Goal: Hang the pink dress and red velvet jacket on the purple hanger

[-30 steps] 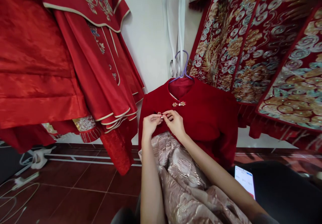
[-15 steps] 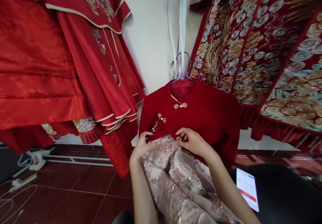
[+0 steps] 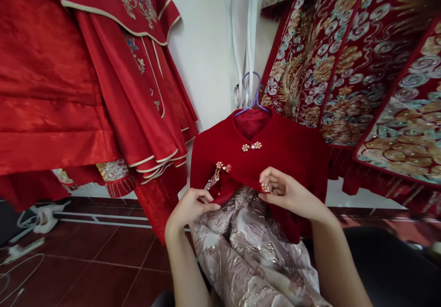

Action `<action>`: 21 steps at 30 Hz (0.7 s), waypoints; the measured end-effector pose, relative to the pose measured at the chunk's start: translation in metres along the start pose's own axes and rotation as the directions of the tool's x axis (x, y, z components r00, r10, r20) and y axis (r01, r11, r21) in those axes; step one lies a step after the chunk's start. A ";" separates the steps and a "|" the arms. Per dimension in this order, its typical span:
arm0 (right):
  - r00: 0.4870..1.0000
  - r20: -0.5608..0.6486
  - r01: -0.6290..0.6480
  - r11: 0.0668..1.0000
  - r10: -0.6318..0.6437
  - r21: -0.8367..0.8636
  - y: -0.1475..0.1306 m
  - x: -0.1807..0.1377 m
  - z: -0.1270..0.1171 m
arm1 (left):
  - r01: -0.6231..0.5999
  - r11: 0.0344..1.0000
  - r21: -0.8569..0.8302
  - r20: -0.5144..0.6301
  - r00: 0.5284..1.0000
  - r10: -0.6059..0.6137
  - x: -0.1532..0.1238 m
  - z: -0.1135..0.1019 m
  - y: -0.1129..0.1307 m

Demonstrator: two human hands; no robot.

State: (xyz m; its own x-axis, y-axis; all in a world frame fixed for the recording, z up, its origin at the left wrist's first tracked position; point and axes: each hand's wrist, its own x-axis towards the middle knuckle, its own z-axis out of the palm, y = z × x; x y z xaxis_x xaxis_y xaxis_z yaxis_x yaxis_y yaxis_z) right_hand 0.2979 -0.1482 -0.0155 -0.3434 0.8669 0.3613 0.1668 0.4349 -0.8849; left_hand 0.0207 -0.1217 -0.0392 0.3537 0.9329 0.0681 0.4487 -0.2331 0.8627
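Observation:
A dark red velvet jacket [image 3: 289, 148] hangs on a purple hanger [image 3: 253, 98] in front of me, over a pink-gold brocade skirt [image 3: 248, 252]. Two pearl clasps show on it, one at the collar [image 3: 251, 146] and one lower left [image 3: 223, 166]. My left hand [image 3: 190, 207] pinches the jacket's lower front edge, fingers closed on the cloth. My right hand [image 3: 287, 194] holds the opposite front edge, with a small pearl clasp [image 3: 265, 188] at its fingertips.
Red embroidered garments [image 3: 103, 82] hang at the left and ornate gold-patterned ones [image 3: 354, 68] at the right. Behind is a white wall [image 3: 203, 54]. The floor is dark red tile [image 3: 93, 261], with white cables [image 3: 24, 252] at the left. A black seat [image 3: 396, 270] is at lower right.
Both hands have moved down from the second clasp to the jacket's lower front edge and drawn apart. The phone on the black seat is hidden now.

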 end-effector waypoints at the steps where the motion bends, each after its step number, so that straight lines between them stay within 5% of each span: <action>1: 1.000 -0.004 0.013 1.000 -0.013 0.000 -0.005 -0.001 0.001 | 0.008 1.000 0.005 0.064 0.998 -0.008 0.007 0.006 -0.003; 3: 0.999 0.004 0.035 0.999 -0.035 -0.033 -0.010 -0.001 0.009 | 0.019 1.000 -0.017 0.207 0.978 -0.015 0.024 0.020 -0.010; 6: 0.996 0.068 0.061 0.993 -0.054 -0.101 -0.005 0.008 0.030 | 0.059 0.996 -0.071 0.248 0.968 -0.040 0.042 0.036 -0.018; 11: 0.998 -0.006 0.064 0.973 -0.067 -0.220 0.042 0.033 0.059 | 0.074 0.997 -0.027 0.082 0.994 -0.071 0.045 0.033 -0.029; 15: 0.987 -0.158 -0.036 0.930 -0.024 -0.366 0.084 0.047 0.063 | -0.065 0.998 0.018 -0.152 0.986 0.067 0.045 0.029 -0.032; 21: 0.989 -0.144 -0.034 0.919 -0.025 -0.393 0.090 0.045 0.059 | 0.043 0.992 -0.121 -0.137 0.989 -0.060 0.050 0.038 -0.030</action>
State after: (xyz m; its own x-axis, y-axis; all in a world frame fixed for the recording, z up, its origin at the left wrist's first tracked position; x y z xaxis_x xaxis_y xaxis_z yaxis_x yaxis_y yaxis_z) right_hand 0.2432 -0.0840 -0.0963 -0.2107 0.8817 0.4221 0.5286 0.4660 -0.7096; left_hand 0.0564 -0.0783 -0.0813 0.2100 0.9741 0.0843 0.3612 -0.1574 0.9191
